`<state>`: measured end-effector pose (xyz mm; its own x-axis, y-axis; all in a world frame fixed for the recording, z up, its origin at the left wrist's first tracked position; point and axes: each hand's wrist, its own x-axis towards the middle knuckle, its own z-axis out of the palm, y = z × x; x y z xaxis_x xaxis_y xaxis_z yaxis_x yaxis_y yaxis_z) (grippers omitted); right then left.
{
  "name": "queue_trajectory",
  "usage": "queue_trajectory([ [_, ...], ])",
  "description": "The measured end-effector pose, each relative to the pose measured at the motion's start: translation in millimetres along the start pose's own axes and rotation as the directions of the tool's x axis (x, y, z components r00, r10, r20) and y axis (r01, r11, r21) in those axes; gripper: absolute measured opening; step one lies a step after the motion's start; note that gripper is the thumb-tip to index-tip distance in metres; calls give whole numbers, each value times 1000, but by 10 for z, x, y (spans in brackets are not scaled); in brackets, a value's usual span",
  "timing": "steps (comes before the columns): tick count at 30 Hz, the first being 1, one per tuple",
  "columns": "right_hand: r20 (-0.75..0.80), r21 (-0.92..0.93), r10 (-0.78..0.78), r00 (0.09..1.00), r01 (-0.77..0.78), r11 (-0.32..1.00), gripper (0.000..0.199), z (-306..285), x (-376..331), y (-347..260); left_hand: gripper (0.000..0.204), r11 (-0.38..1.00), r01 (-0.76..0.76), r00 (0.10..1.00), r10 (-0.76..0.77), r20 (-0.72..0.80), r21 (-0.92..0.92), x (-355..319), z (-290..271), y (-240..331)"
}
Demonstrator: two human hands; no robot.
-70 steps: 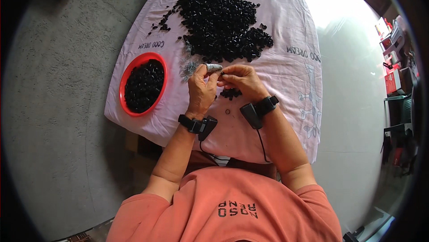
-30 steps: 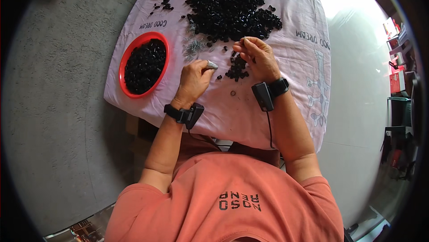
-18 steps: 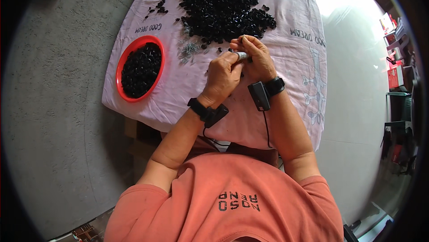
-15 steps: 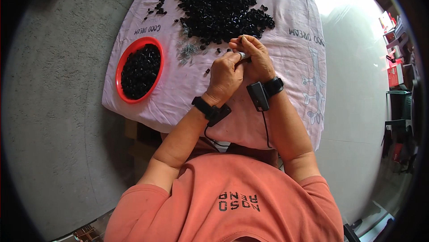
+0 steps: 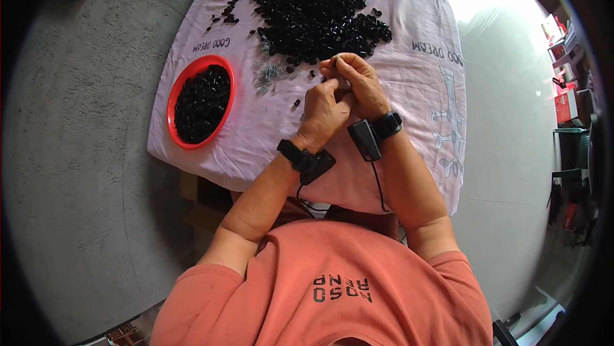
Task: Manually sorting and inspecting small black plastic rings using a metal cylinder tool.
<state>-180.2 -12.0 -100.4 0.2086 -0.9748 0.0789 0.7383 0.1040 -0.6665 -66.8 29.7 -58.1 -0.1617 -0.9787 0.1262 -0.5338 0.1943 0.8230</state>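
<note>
Over the cloth-covered table my two hands meet, just short of a large pile of small black pieces (image 5: 313,10). The right hand (image 5: 364,87) is closed, its thumb and fingertips pinching a small black piece (image 5: 335,62). My left hand (image 5: 323,112) is closed too, with its fingertips against the right hand's fingers; what it grips is hidden. A few loose black pieces lie beside the left hand, one of them a short black cylinder (image 5: 297,103). Left of the pile sits a little heap of thin greyish slivers (image 5: 271,76).
A red bowl (image 5: 232,103) full of black pieces stands near the table's left edge. Pink printed cloth (image 5: 409,128) covers the table. Each wrist wears a black strapped device with a cable. Red and dark items (image 5: 566,103) line the far right, beyond a pale floor.
The right fingertips have shifted slightly left and down, and a black piece shows more plainly between them. The whitish thing seen between the hands before is now hidden.
</note>
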Motion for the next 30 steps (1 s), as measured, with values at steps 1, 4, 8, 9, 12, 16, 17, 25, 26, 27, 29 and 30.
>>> queue_trajectory([
  [1,9,18,-3,1000,3,1000,13,5,3,15,11,1000,-19,1000,19,0,23,10,-15,-19],
  [4,4,63,-12,1000,12,998,13,16,9,40,10,999,-25,1000,26,13,-32,12,-54,-108],
  [8,-92,31,-13,996,16,999,12,58,-2,15,8,912,119,993,-101,66,-392,-24,-238,-180],
  [9,-120,5,-12,993,13,1000,12,78,-16,6,8,869,156,988,-133,82,-470,-28,-301,-201],
  [12,-64,-233,1,998,-15,972,14,87,-43,-5,12,786,140,990,-107,91,-603,-27,-459,-313],
  [16,34,-343,16,999,-4,939,16,93,-52,26,13,721,129,991,-123,58,-681,-45,-594,-347],
  [17,34,-366,39,999,-24,930,16,89,-55,26,12,713,120,991,-129,40,-691,-49,-612,-347],
  [25,46,-374,144,989,-117,920,16,123,-90,19,9,918,31,989,-86,-123,-395,-35,-624,-342],
  [26,51,-362,153,987,-125,924,16,126,-89,15,8,947,18,989,-63,-132,-320,-33,-606,-321],
  [27,56,-349,162,985,-133,928,16,130,-87,12,8,942,18,991,-62,-121,-336,-35,-589,-300],
  [29,62,-331,174,983,-144,932,16,132,-102,3,9,930,19,993,-59,-98,-367,-55,-560,-256],
  [30,63,-327,177,982,-147,933,16,136,-108,-10,9,935,27,994,-63,-91,-352,-58,-567,-229],
])
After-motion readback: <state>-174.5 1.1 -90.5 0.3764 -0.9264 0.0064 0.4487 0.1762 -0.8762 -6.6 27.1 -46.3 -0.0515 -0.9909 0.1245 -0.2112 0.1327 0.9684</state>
